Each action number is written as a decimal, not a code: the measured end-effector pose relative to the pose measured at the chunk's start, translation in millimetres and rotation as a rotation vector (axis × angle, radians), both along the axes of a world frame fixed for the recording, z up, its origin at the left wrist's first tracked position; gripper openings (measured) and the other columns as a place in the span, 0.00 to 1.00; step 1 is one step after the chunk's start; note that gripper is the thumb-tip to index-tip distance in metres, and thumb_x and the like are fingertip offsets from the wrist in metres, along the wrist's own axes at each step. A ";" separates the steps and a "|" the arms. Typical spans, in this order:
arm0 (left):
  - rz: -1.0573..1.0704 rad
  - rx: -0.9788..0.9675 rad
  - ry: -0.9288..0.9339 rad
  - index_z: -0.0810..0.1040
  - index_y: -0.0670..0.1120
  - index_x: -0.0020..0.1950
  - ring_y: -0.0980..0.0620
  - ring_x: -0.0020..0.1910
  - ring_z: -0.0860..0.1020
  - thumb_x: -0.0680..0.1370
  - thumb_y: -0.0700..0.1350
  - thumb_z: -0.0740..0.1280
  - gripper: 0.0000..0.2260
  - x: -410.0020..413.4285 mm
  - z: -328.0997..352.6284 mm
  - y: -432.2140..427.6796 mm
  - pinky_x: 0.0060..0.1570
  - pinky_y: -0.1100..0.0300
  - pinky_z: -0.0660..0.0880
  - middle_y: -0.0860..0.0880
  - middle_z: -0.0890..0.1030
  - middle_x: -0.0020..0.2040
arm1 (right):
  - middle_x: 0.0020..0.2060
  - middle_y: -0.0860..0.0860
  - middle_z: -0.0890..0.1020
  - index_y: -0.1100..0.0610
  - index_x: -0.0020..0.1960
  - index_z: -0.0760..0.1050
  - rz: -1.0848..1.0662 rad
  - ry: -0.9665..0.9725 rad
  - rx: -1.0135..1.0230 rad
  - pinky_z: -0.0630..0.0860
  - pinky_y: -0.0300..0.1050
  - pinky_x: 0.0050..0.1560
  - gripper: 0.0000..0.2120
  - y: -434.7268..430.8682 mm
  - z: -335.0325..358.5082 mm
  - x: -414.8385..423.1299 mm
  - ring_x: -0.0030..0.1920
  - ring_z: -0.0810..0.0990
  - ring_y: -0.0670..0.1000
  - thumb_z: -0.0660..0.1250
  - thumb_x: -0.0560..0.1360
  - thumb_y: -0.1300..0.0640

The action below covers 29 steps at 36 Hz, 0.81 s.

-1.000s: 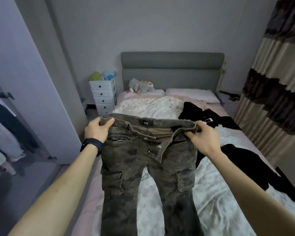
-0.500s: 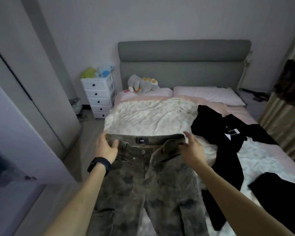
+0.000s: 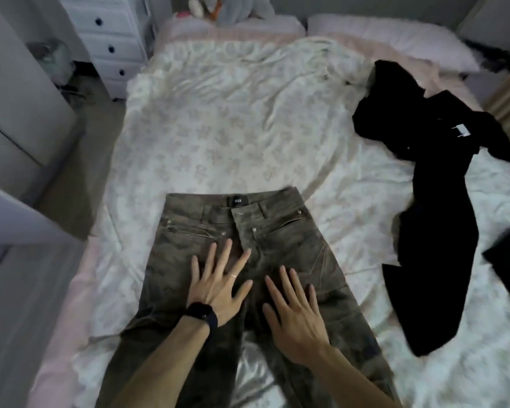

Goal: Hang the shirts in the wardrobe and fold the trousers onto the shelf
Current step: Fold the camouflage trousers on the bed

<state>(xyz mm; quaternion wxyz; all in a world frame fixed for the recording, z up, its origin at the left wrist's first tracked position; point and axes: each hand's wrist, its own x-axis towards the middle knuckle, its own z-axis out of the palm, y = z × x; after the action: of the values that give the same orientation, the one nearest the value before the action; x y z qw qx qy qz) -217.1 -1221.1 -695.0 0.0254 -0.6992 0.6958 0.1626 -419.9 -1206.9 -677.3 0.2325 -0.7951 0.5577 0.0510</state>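
- Olive-brown camouflage cargo trousers (image 3: 242, 257) lie flat, front up, on the floral white bedspread (image 3: 233, 128), lower centre of frame.
- Left hand (image 3: 218, 285) and right hand (image 3: 296, 312) press on them, fingers straight and spread, gripping nothing.
- Black shirt (image 3: 433, 184) lies crumpled at right.

Home bedroom, bed (image 3: 248, 119) with pillows (image 3: 395, 39), white drawer chest (image 3: 112, 39)

The black waistband label (image 3: 238, 201) on the trousers (image 3: 292, 248) carries white letters (too blurred to read).
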 end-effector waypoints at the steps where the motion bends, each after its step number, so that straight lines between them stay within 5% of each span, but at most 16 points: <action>1: -0.050 -0.008 -0.022 0.40 0.70 0.78 0.43 0.81 0.42 0.79 0.69 0.43 0.27 -0.4 -6.5 -3.2 0.72 0.32 0.39 0.54 0.41 0.82 | 0.77 0.42 0.31 0.39 0.81 0.39 0.002 0.019 0.008 0.34 0.58 0.78 0.33 -1.4 -9.1 3.5 0.77 0.26 0.47 0.31 0.77 0.34; 6: -0.072 0.096 -0.136 0.29 0.73 0.72 0.51 0.78 0.29 0.81 0.68 0.39 0.24 2.2 -32.9 -13.8 0.69 0.30 0.31 0.58 0.33 0.79 | 0.80 0.45 0.36 0.40 0.81 0.38 0.042 0.098 -0.057 0.34 0.59 0.78 0.28 8.1 -51.7 -2.0 0.79 0.31 0.49 0.40 0.84 0.38; 13: 0.111 0.180 -0.089 0.29 0.73 0.72 0.50 0.78 0.30 0.83 0.63 0.38 0.22 -14.0 -37.6 -7.3 0.69 0.28 0.33 0.58 0.32 0.80 | 0.82 0.49 0.48 0.40 0.82 0.48 0.008 0.215 -0.171 0.42 0.65 0.78 0.28 48.5 -56.6 -77.6 0.82 0.42 0.52 0.46 0.83 0.37; 16: 0.256 0.254 0.027 0.36 0.67 0.78 0.48 0.80 0.35 0.84 0.60 0.39 0.23 -41.0 -23.0 20.7 0.74 0.32 0.37 0.54 0.37 0.82 | 0.82 0.52 0.49 0.39 0.81 0.50 -0.061 0.211 -0.123 0.50 0.67 0.78 0.29 86.7 -43.9 -125.4 0.82 0.43 0.53 0.47 0.82 0.37; 19: 0.330 0.117 0.154 0.50 0.57 0.82 0.45 0.81 0.47 0.84 0.59 0.45 0.26 -83.5 -1.4 74.7 0.76 0.36 0.45 0.47 0.50 0.83 | 0.82 0.52 0.46 0.41 0.82 0.48 -0.143 0.100 -0.065 0.46 0.63 0.79 0.30 131.0 -24.7 -156.2 0.82 0.41 0.52 0.48 0.82 0.35; 24: 0.336 -0.203 0.328 0.71 0.47 0.74 0.43 0.72 0.68 0.80 0.55 0.59 0.24 -176.6 18.0 205.2 0.69 0.43 0.69 0.44 0.69 0.74 | 0.78 0.56 0.61 0.51 0.82 0.52 -0.477 -0.142 0.046 0.66 0.56 0.73 0.36 193.3 0.4 -195.9 0.76 0.61 0.58 0.65 0.80 0.44; 29: 0.864 -0.133 0.639 0.73 0.47 0.67 0.49 0.58 0.76 0.80 0.47 0.68 0.16 -261.6 23.1 314.1 0.56 0.55 0.78 0.50 0.74 0.60 | 0.66 0.51 0.74 0.53 0.76 0.64 -0.629 -0.307 0.308 0.72 0.43 0.59 0.28 227.9 23.1 -228.1 0.66 0.74 0.54 0.69 0.79 0.50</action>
<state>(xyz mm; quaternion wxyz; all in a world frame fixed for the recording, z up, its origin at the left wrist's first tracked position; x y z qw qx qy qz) -478.7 -907.0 -671.8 -0.3008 -0.8374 0.3268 0.3184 -648.0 -979.0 -654.2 0.4344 -0.5392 0.7190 -0.0596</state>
